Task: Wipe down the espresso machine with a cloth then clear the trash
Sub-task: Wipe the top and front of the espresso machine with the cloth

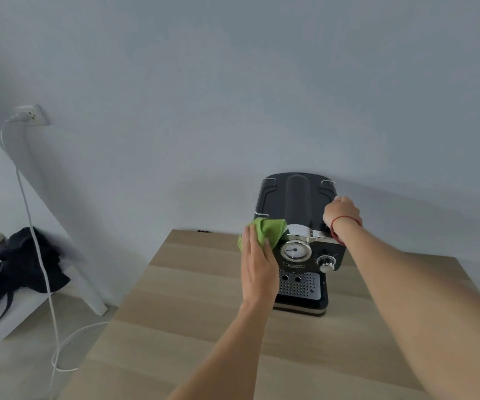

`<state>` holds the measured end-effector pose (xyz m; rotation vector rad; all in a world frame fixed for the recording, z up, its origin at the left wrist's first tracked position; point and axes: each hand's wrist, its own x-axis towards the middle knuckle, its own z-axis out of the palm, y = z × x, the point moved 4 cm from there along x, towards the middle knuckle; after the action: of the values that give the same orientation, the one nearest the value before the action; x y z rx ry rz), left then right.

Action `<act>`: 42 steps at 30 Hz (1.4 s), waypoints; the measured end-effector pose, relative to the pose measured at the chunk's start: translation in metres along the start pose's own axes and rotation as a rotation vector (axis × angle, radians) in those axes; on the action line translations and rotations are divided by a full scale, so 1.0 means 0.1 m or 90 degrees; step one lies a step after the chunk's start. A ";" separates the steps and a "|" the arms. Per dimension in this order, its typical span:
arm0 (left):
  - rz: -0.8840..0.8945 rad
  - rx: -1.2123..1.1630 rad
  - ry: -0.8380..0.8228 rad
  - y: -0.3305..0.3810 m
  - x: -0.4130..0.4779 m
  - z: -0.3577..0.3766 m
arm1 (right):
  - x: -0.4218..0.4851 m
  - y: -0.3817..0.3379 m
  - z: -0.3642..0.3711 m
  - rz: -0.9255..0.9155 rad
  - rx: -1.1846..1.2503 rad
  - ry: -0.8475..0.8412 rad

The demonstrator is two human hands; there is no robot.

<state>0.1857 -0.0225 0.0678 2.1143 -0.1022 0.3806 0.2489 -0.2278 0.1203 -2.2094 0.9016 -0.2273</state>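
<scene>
Two hands on the black-and-chrome espresso machine (301, 243), centre-right of frame. Left hand (257, 269) presses the crumpled green cloth (264, 230) flat-fingered against its left flank; right hand (341, 215) curls over the top right edge (bracing, probably). The left is nearer the unwiped front.

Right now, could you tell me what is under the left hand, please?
A green cloth, pressed by the left hand against the side of the espresso machine. The surface beneath the cloth is covered.
</scene>
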 end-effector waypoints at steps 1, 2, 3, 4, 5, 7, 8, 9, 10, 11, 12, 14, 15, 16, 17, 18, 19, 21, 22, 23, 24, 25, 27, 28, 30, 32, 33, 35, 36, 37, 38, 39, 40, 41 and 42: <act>0.082 0.047 0.013 0.13 0.01 0.00 | 0.00 0.00 -0.01 0.002 0.000 0.001; 0.170 0.087 0.013 0.28 -0.01 0.03 | 0.01 0.00 -0.02 0.006 0.000 0.002; 0.228 0.106 0.001 0.40 -0.02 0.06 | 0.01 0.00 -0.03 0.009 0.000 0.000; 0.257 0.095 -0.014 0.48 -0.02 0.10 | 0.01 0.01 -0.03 0.007 -0.003 -0.004; 0.273 0.082 -0.031 0.51 -0.01 0.12 | 0.01 0.01 -0.03 0.004 -0.007 -0.010; 0.314 0.088 -0.064 0.50 0.01 0.10 | 0.00 0.01 -0.04 -0.004 -0.009 -0.015; 0.329 0.106 -0.073 0.44 0.03 0.07 | -0.01 0.01 -0.04 -0.005 -0.007 -0.016; 0.334 0.125 -0.068 0.39 0.06 0.02 | -0.01 0.01 -0.04 -0.007 -0.008 -0.017; 0.326 0.143 -0.055 0.34 0.09 -0.02 | -0.01 0.01 -0.04 -0.009 -0.011 -0.020; 0.308 0.163 -0.042 0.31 0.10 -0.05 | -0.02 0.01 -0.04 -0.010 -0.010 -0.022; 0.294 0.178 -0.029 0.30 0.10 -0.05 | -0.03 0.00 -0.04 -0.011 -0.006 -0.024; 0.261 0.192 -0.010 0.33 0.07 0.00 | -0.03 0.02 -0.04 -0.007 0.011 -0.022; 0.237 0.187 0.000 0.34 0.03 0.04 | -0.03 0.03 -0.04 -0.002 0.024 -0.020; 0.212 0.173 0.014 0.33 -0.01 0.07 | -0.04 0.03 -0.04 0.002 0.034 -0.017; 0.189 0.156 0.031 0.33 -0.05 0.09 | -0.04 0.04 -0.04 0.004 0.040 -0.014; 0.167 0.140 0.046 0.34 -0.07 0.11 | -0.04 0.03 -0.04 0.005 0.045 -0.012; 0.132 0.123 0.053 0.35 -0.07 0.11 | -0.04 0.03 -0.04 0.005 0.050 -0.010; 0.047 0.104 0.041 0.35 0.00 0.13 | -0.05 0.03 -0.04 0.004 0.057 -0.008; 0.016 0.116 0.044 0.35 0.06 0.13 | -0.05 0.03 -0.05 0.005 0.060 -0.007; -0.002 0.137 0.053 0.36 0.13 0.13 | -0.05 0.03 -0.05 0.009 0.063 -0.006; -0.021 0.155 0.058 0.36 0.20 0.13 | -0.05 0.04 -0.05 0.010 0.064 -0.006; -0.043 0.161 0.059 0.36 0.27 0.11 | -0.05 0.04 -0.05 0.012 0.063 -0.008; -0.077 0.143 0.036 0.34 0.39 0.06 | -0.05 0.04 -0.05 0.013 0.061 -0.011; -0.078 0.117 0.013 0.32 0.44 0.03 | -0.05 0.04 -0.05 0.011 0.062 -0.011; -0.045 0.070 -0.055 0.29 0.48 -0.05 | -0.05 0.03 -0.05 0.012 0.062 -0.006; -0.005 0.096 -0.100 0.30 0.46 -0.10 | -0.07 0.03 -0.06 0.017 0.059 -0.001; 0.011 0.139 -0.097 0.32 0.43 -0.10 | -0.09 0.03 -0.07 0.021 0.059 0.000; 0.052 0.238 -0.049 0.39 0.33 -0.08 | -0.11 0.02 -0.08 0.023 0.054 0.000; 0.075 0.275 -0.034 0.45 0.25 -0.06 | -0.12 0.02 -0.09 0.021 0.050 -0.001; 0.099 0.300 -0.029 0.54 0.18 -0.04 | -0.12 0.02 -0.09 0.021 0.049 -0.003; 0.123 0.312 -0.033 0.61 0.12 0.00 | -0.12 0.02 -0.09 0.021 0.048 -0.005; 0.143 0.310 -0.039 0.69 0.07 0.02 | -0.11 0.02 -0.10 0.021 0.050 -0.010; 0.158 0.301 -0.046 0.76 0.05 0.05 | -0.11 0.02 -0.10 0.020 0.053 -0.018; 0.168 0.289 -0.057 0.83 0.04 0.08 | -0.11 0.02 -0.11 0.018 0.058 -0.027; 0.179 0.283 -0.073 0.88 0.06 0.11 | -0.11 0.01 -0.11 0.016 0.062 -0.036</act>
<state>0.1747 -0.0785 0.1353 2.5693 -0.4171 0.4817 0.2353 -0.2275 0.1287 -2.1032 0.8683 -0.1914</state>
